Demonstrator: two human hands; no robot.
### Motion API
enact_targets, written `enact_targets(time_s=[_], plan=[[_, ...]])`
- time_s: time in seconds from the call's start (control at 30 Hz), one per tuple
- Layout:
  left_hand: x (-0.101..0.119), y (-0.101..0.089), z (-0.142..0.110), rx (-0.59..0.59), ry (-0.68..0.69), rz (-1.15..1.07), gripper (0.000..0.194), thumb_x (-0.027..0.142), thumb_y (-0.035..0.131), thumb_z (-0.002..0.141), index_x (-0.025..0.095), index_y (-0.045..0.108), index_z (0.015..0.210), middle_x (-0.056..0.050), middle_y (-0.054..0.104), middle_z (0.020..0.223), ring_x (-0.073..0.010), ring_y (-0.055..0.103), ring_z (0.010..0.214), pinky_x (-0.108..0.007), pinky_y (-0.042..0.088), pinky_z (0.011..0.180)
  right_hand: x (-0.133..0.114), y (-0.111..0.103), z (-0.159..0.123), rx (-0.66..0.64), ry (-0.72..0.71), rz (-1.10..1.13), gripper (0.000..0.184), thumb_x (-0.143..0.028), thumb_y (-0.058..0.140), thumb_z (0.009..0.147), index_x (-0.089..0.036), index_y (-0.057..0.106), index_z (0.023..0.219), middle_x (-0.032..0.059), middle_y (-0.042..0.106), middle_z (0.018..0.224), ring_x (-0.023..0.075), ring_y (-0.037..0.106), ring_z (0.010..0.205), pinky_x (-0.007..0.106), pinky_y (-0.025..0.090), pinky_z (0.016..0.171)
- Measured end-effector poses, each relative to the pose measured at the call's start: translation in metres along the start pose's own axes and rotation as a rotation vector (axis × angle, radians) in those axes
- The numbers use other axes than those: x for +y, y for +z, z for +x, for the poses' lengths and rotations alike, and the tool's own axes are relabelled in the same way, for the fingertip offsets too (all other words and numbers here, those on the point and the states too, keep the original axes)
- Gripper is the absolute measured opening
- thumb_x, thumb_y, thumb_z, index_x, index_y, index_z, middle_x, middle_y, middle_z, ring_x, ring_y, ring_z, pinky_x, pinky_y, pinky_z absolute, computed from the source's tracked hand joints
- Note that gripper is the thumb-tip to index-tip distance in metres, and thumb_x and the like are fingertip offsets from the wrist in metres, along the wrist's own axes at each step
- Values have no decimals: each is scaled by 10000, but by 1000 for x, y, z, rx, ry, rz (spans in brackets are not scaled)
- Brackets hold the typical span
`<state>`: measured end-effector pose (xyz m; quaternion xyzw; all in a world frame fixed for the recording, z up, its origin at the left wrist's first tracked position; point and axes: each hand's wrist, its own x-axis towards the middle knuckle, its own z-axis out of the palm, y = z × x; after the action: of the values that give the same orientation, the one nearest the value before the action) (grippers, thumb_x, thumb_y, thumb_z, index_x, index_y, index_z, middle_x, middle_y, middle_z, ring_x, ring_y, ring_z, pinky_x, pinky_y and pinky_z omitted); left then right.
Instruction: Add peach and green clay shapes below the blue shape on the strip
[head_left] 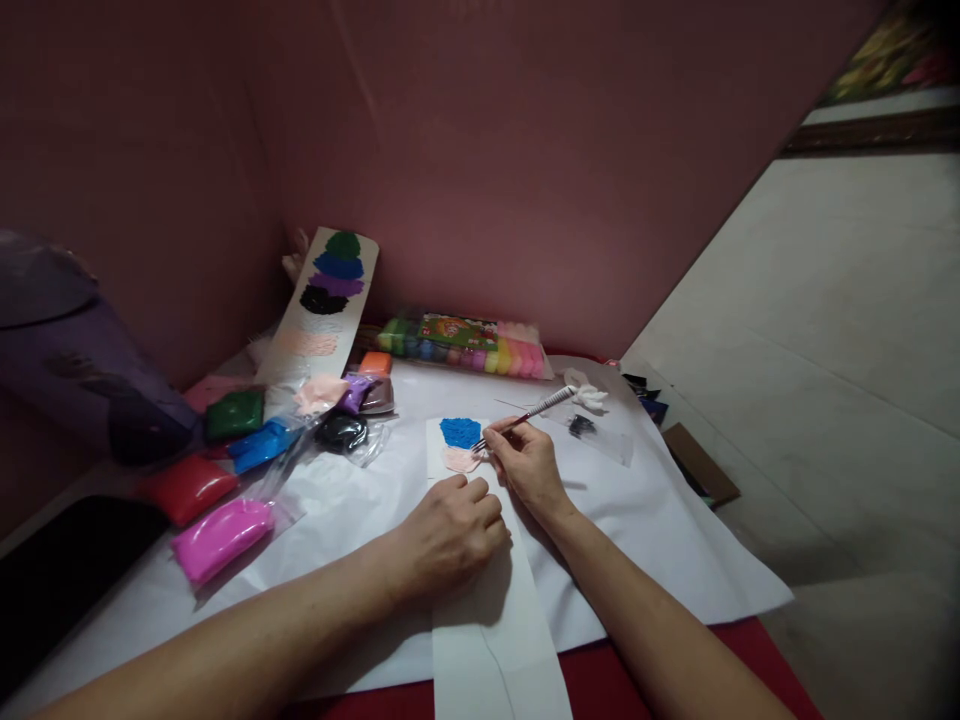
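Observation:
My right hand (531, 465) is closed around a thin fork (541, 404) with a striped handle. Its tines touch the pale peach clay patch (459, 459) on a long white card strip (487, 600). Just above that patch lies a textured blue clay patch (460, 433). My left hand (454, 528) rests on the strip below the peach patch, its fingers curled in. Whatever may be inside those fingers is hidden.
Clay packets lie at left, among them pink (223, 540), red (189, 488), green (234, 414) and black (343, 433). A decorated card (289, 350) leans on the wall beside a multicoloured clay pack (469, 345). White clay pieces (589, 396) lie right on the white sheet (637, 560).

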<state>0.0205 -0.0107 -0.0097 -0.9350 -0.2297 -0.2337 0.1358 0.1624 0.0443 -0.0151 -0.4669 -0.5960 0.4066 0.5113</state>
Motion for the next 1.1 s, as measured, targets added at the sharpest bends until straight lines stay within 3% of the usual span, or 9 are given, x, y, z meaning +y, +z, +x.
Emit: enact_targets(time_s=[0.2, 0.33, 0.57, 1.1], plan=[[1, -1, 0, 7, -3, 5, 165, 159, 525, 832, 174, 501, 669, -22, 545, 676, -175, 450, 647, -330, 279, 545, 5, 3, 2, 6, -50, -29, 177, -331, 621, 772, -158, 623, 734, 13, 624, 648, 134, 571, 567, 227, 455, 534], [1, -2, 1, -5, -6, 4, 166, 149, 518, 832, 174, 506, 668, -24, 543, 674, -176, 451, 640, -331, 281, 539, -2, 4, 2, -21, -72, -125, 154, -296, 594, 789, -153, 625, 740, 25, 643, 666, 156, 607, 617, 246, 474, 603], [1, -3, 1, -19, -7, 7, 167, 155, 510, 843, 173, 518, 677, -25, 543, 677, -176, 460, 648, -334, 288, 535, -9, 1, 3, 12, -116, -342, 151, -267, 557, 789, -149, 626, 724, 36, 654, 667, 160, 597, 617, 245, 451, 603], [1, -3, 1, -8, -1, 11, 157, 155, 507, 847, 171, 520, 691, -34, 551, 688, -177, 457, 656, -326, 277, 545, -9, 1, 4, 85, -126, -419, 186, -286, 506, 806, -172, 614, 706, -13, 547, 475, 158, 537, 522, 238, 396, 527]])
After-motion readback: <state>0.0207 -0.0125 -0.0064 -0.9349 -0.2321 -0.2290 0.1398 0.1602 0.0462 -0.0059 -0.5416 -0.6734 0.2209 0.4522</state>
